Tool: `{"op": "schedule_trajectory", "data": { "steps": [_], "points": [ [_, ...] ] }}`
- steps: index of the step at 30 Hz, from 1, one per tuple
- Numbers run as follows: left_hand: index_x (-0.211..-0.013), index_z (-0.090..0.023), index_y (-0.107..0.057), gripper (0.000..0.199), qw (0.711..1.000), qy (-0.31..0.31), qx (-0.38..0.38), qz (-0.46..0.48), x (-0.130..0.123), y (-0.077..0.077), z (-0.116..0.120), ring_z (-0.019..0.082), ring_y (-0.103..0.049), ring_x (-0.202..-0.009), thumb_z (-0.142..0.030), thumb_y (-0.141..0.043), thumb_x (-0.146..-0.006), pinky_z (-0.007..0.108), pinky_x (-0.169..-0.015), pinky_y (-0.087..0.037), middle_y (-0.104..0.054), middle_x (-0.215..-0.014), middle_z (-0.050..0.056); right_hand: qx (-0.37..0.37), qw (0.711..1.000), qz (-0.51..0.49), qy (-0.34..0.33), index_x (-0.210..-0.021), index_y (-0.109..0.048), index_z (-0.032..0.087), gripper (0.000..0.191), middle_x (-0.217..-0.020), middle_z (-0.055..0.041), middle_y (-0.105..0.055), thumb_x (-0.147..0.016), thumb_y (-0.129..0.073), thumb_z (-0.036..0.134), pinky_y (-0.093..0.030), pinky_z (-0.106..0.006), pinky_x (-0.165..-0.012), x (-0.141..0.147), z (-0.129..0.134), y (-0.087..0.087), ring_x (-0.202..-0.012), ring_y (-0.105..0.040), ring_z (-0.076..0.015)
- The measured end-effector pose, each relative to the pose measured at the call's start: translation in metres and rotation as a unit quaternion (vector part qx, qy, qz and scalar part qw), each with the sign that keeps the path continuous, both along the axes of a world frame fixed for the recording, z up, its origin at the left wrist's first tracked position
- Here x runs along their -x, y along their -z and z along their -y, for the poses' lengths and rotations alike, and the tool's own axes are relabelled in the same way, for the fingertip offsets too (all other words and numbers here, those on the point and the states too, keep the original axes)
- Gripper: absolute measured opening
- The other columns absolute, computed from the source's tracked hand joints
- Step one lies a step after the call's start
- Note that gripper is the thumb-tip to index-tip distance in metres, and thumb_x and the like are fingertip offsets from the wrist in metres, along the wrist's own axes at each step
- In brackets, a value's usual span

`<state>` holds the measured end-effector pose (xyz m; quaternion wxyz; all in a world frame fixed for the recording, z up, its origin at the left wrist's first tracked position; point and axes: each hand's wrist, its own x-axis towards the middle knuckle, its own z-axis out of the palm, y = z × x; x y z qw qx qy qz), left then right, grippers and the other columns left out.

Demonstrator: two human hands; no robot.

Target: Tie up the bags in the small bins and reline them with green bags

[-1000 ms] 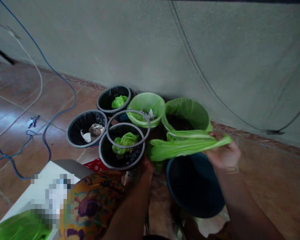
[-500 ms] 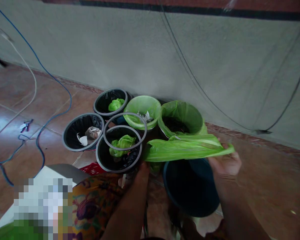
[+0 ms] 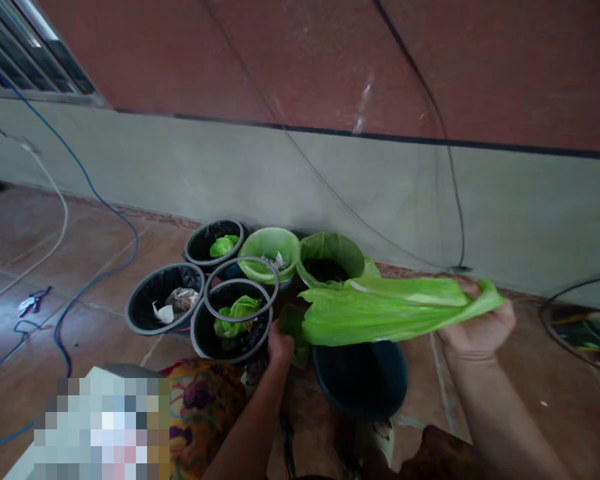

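Observation:
A long, flattened light-green plastic bag (image 3: pixel 380 310) stretches sideways in front of me. My right hand (image 3: pixel 480 327) is closed on its right end. Near the left end, my left hand (image 3: pixel 281 343) is beside a darker green patch (image 3: pixel 295 327). Its fingers are mostly hidden, so its grip is unclear. Under the bag stands a dark blue bucket (image 3: pixel 363 380) with no liner showing. Just behind the bag is a bin lined in green (image 3: pixel 330 247), dark inside. To the left, a loose grey ring (image 3: pixel 276 280) lies tilted over a black-lined bin (image 3: pixel 197 340) holding crumpled green plastic.
Other bins by the wall are a black-lined one with green plastic (image 3: pixel 187 250), a green-lined one with scraps (image 3: pixel 294 250) and a black-lined one with paper (image 3: pixel 130 313). Cables (image 3: pixel 80 303) and keys (image 3: pixel 34 302) lie on the tiled floor at left. A dark cable loop (image 3: pixel 547 303) is at right.
My view has tilted up, showing more red wall and a window. The bag has swung slightly right and spread wider, its right end still in my right hand. The bins stay put.

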<state>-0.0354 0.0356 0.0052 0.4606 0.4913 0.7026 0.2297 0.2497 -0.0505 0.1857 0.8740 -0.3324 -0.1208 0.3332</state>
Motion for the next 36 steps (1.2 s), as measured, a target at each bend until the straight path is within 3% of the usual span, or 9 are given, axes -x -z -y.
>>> {"op": "schedule_trajectory", "data": {
  "steps": [2,5,9,18,22,26,31,33,36],
  "points": [
    [-0.141,-0.017,-0.041,0.079,0.991,0.068,-0.077,0.082,-0.006,-0.029,0.003,0.021,-0.057,-0.118,0.001,-0.052,-0.065,0.029,-0.096,-0.049,-0.055,-0.136,0.012,-0.018,1.000,-0.015,-0.019,-0.058,-0.058,0.018,0.010,-0.064,0.0005,-0.051,-0.062,-0.060,0.026,-0.047,-0.031,-0.075,0.002,0.012,-0.013,-0.069,-0.052,-0.0135],
    [-0.147,-0.020,-0.031,0.089,0.934,0.259,-0.180,0.171,-0.027,-0.078,0.009,0.021,-0.048,-0.128,-0.004,-0.059,-0.064,0.028,-0.104,-0.043,-0.042,-0.148,0.008,-0.016,1.000,-0.014,-0.020,-0.057,-0.057,0.018,0.012,-0.065,-0.0008,-0.054,-0.066,-0.059,0.026,-0.047,-0.034,-0.078,0.004,0.030,-0.025,-0.071,-0.052,-0.0151],
    [-0.124,-0.018,-0.061,0.050,0.895,0.381,-0.209,0.098,-0.049,-0.116,0.023,0.020,-0.062,-0.106,-0.011,-0.054,-0.075,0.033,-0.100,-0.046,-0.068,-0.117,0.006,-0.012,1.000,0.016,0.023,-0.061,-0.063,0.020,0.011,-0.069,-0.0015,-0.059,-0.069,-0.059,0.027,-0.047,-0.037,-0.087,-0.010,0.053,-0.028,-0.079,-0.057,-0.0171],
    [-0.118,-0.020,-0.065,0.056,0.896,0.305,-0.315,0.063,0.004,-0.135,0.038,0.018,-0.061,-0.110,-0.003,-0.042,-0.069,0.034,-0.104,-0.043,-0.068,-0.119,0.003,0.155,0.966,0.190,0.079,-0.080,-0.072,0.020,0.016,-0.080,-0.0033,-0.069,-0.068,-0.073,0.030,-0.049,-0.032,-0.076,-0.061,0.110,-0.013,-0.077,-0.062,-0.0181],
    [-0.099,-0.016,-0.070,0.031,0.940,0.185,-0.242,0.155,0.007,-0.144,0.028,0.017,-0.065,-0.084,-0.017,-0.051,-0.075,0.029,-0.080,-0.051,-0.072,-0.094,0.004,0.141,0.958,0.197,0.152,-0.073,-0.069,0.019,0.018,-0.073,-0.0001,-0.065,-0.063,-0.079,0.031,-0.047,-0.026,-0.069,-0.057,0.110,-0.010,-0.067,-0.058,-0.0121],
    [-0.084,-0.013,-0.066,0.025,0.953,0.110,-0.173,0.222,0.003,-0.145,0.005,0.011,-0.055,-0.057,-0.035,-0.061,-0.073,0.022,-0.056,-0.044,-0.065,-0.068,0.000,0.149,0.958,0.195,0.146,-0.070,-0.066,0.019,0.024,-0.067,0.0034,-0.062,-0.060,-0.081,0.034,-0.044,-0.022,-0.057,-0.054,0.105,-0.008,-0.057,-0.053,-0.0083],
    [-0.100,-0.014,-0.062,0.031,0.964,0.047,-0.260,0.037,-0.024,-0.168,-0.014,0.013,-0.058,-0.068,-0.022,-0.064,-0.070,0.025,-0.065,-0.046,-0.067,-0.086,0.005,0.213,0.932,0.243,0.166,-0.070,-0.066,0.018,0.025,-0.061,0.0024,-0.064,-0.061,-0.079,0.038,-0.044,-0.023,-0.049,-0.041,0.096,-0.007,-0.050,-0.053,-0.0102],
    [-0.114,-0.016,-0.057,0.042,0.939,0.080,-0.333,0.020,-0.046,-0.185,0.002,0.014,-0.061,-0.078,-0.022,-0.063,-0.073,0.027,-0.072,-0.048,-0.065,-0.105,0.009,0.229,0.925,0.244,0.178,-0.068,-0.065,0.018,0.026,-0.061,0.0015,-0.064,-0.062,-0.078,0.039,-0.043,-0.023,-0.048,-0.030,0.089,-0.007,-0.049,-0.053,-0.0108],
    [-0.114,-0.019,-0.057,0.036,0.897,0.263,-0.348,0.069,-0.088,-0.205,0.051,0.013,-0.061,-0.074,-0.032,-0.061,-0.080,0.026,-0.070,-0.049,-0.066,-0.099,0.005,0.221,0.930,0.232,0.181,-0.067,-0.065,0.018,0.025,-0.062,0.0013,-0.065,-0.064,-0.076,0.040,-0.043,-0.023,-0.049,-0.010,0.077,-0.006,-0.051,-0.054,-0.0110]
  ]
}}
